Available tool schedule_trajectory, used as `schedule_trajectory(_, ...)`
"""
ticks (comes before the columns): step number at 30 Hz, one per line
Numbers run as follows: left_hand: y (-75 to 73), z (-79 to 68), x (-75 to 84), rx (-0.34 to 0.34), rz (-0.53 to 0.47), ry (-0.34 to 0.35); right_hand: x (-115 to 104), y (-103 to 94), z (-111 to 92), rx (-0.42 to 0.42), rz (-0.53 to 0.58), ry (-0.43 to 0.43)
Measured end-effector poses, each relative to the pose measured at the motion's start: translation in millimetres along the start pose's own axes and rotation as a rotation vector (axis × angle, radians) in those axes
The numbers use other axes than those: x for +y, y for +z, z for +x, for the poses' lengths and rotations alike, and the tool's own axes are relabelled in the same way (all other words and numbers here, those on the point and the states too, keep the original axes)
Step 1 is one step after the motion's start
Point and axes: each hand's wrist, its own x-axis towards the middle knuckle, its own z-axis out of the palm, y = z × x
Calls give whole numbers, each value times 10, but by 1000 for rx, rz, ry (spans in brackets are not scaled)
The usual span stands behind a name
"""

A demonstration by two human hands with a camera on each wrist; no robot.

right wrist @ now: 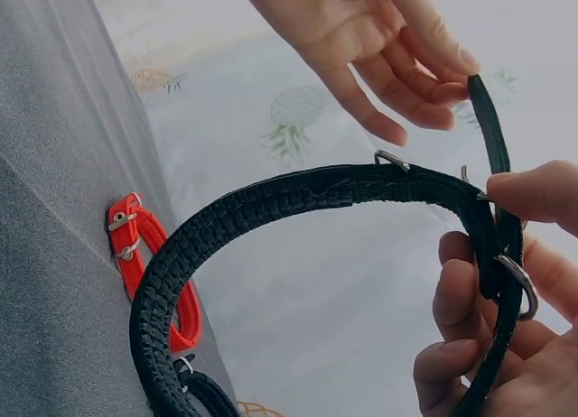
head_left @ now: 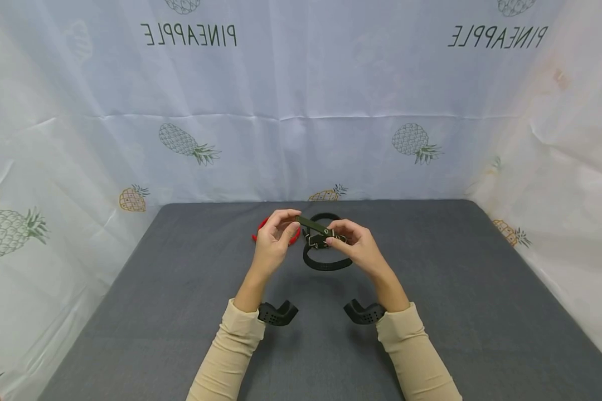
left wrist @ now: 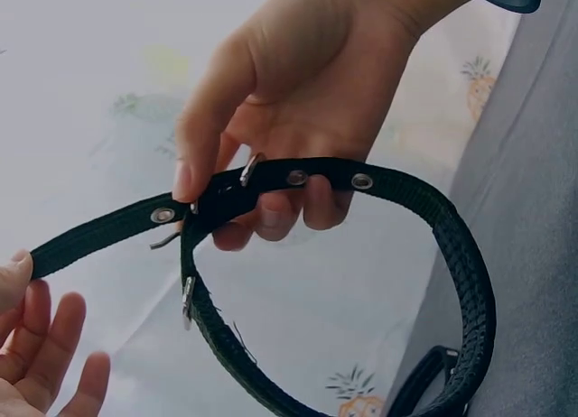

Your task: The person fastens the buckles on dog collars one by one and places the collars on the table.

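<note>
A dark green buckled pet collar (head_left: 315,226) is held up between both hands. My left hand (head_left: 273,242) pinches the strap's free end between thumb and fingers. My right hand (head_left: 359,248) grips the collar at its buckle, thumb on one side and fingers behind, also visible in the left wrist view. The strap passes through the buckle, and the collar's loop (right wrist: 244,196) hangs below. Metal eyelets (left wrist: 362,181) and a D-ring (right wrist: 517,286) show on the strap. In the left wrist view, the left fingers (left wrist: 68,331) are partly cut off by the frame.
On the grey-covered table (head_left: 190,312) lies a red collar (right wrist: 129,245) with metal fittings. Beside it is a black collar (head_left: 325,216), partly hidden behind the held one. Pineapple-print curtains (head_left: 301,83) stand at the back and sides.
</note>
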Motion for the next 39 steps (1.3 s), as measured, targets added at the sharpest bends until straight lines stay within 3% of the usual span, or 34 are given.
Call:
schedule_trajectory(10,5,10,5,18,3,24,-36,-7,1,15,14,23)
schedule_trajectory(15,-2,13,4,22,-16,-4,-43,-22,-8,16,24,18)
schedule_trajectory(25,25,-3,-21,-51,-44,-179,-49,-42,-16,9,58,-2)
schedule_trajectory(33,60,-15,-86,-216,-15,-334,-56,-38,-21,-6,69,0)
schedule_trajectory(39,106,-40,-87,-286,-126,-402,-65,-33,-27,-47,75,-19)
